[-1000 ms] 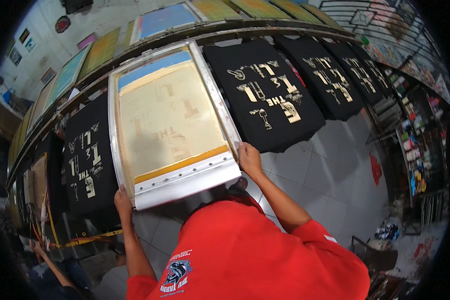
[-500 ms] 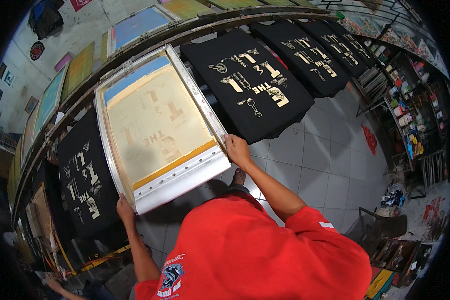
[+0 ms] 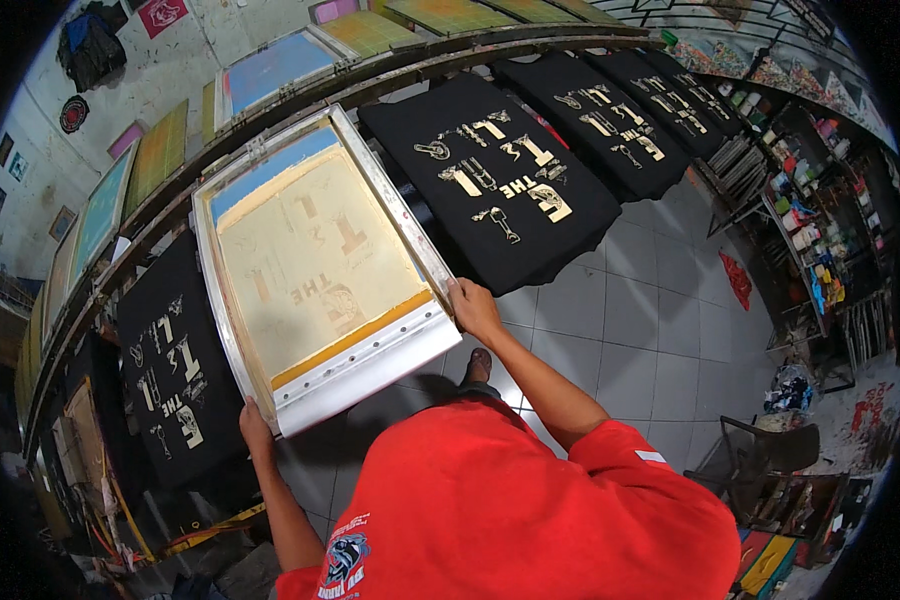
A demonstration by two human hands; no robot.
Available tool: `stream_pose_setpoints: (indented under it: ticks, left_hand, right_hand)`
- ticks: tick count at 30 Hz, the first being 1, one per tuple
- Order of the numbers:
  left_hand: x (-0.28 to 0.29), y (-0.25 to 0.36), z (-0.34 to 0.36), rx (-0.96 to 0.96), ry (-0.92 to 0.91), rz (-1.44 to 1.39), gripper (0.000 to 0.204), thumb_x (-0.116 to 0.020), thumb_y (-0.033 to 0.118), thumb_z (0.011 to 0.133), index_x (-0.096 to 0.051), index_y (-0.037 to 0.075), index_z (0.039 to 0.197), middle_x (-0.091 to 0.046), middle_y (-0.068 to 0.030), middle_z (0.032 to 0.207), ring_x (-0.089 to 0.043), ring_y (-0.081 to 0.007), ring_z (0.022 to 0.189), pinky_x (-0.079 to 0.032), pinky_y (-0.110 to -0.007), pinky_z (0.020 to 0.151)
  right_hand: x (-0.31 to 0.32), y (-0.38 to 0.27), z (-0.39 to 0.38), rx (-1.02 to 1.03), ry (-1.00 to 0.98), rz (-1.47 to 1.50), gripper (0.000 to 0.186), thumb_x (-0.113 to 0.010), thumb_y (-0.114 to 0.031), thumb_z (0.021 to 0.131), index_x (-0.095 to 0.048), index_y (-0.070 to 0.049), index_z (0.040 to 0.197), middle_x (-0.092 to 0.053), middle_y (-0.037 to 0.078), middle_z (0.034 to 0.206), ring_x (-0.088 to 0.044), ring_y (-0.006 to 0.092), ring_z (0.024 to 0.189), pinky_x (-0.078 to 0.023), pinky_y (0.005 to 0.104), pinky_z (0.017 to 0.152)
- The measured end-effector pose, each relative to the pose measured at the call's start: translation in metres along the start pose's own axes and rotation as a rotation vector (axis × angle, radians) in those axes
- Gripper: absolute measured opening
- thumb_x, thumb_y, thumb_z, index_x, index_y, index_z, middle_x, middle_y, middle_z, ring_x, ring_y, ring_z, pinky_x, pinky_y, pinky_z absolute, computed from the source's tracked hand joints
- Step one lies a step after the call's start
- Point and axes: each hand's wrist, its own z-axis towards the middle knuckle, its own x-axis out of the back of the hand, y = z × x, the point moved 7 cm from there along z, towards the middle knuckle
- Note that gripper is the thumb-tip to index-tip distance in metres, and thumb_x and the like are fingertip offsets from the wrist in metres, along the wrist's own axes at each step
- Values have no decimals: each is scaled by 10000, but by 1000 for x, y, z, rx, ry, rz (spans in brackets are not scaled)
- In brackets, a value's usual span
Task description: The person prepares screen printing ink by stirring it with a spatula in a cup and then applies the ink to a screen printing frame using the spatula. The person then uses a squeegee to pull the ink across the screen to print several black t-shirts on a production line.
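A silkscreen printing frame (image 3: 419, 235) with pale metal sides lies in front of me. Cream ink coats its mesh (image 3: 300, 250), where lettering shows faintly, and a blue strip runs along the far end. Across the near end rests a wide silver squeegee (image 3: 370, 362), with a band of darker yellow beside it. My left hand (image 3: 256, 425) is closed on the frame's near left corner. At the near right corner, my right hand (image 3: 474, 308) grips the frame's side, its fingers partly hidden. Black printed T-shirts flank the frame, one on the left (image 3: 170, 360) and one on the right (image 3: 495, 180).
Further black shirts (image 3: 595, 120) line the long bench to the right. More screens (image 3: 280, 70) stand raised along its back rail. At right, a shelf (image 3: 805, 235) holds bottles and tubs, and a dark chair (image 3: 770, 450) stands on the tiled floor (image 3: 610, 330).
Both hands keep their grip on the frame. The whole view has shifted slightly. Another person's arm at the lower left is no longer visible.
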Motion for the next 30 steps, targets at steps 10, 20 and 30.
stream_pose_setpoints:
  ticks: [10,20,30]
  left_hand:
    - [1,-31,-17,214,-86,-640,544,-410,436,1017,-531,-29,1273,-606,-123,1213,-589,-233,1079,-455,-354,902]
    - [-45,-108,-147,221,257,-505,504,-419,482,1006,-567,54,1229,-612,-71,1088,-577,-198,944,-478,-354,767]
    - [-276,-175,-305,443,-898,363,294,-539,326,944,-655,60,896,-614,-29,777,-563,-155,741,-458,-329,639]
  right_hand:
    - [25,28,-33,-8,52,51,480,-447,-392,984,-587,5,1216,-668,213,1073,-641,344,1012,-483,397,868]
    - [70,237,-175,-244,63,-71,457,-535,-410,952,-632,8,1109,-690,187,876,-687,281,802,-520,374,749]
    - [207,473,-319,-515,-299,-352,520,-537,-482,904,-682,-18,1089,-665,214,1105,-617,382,1050,-485,426,920]
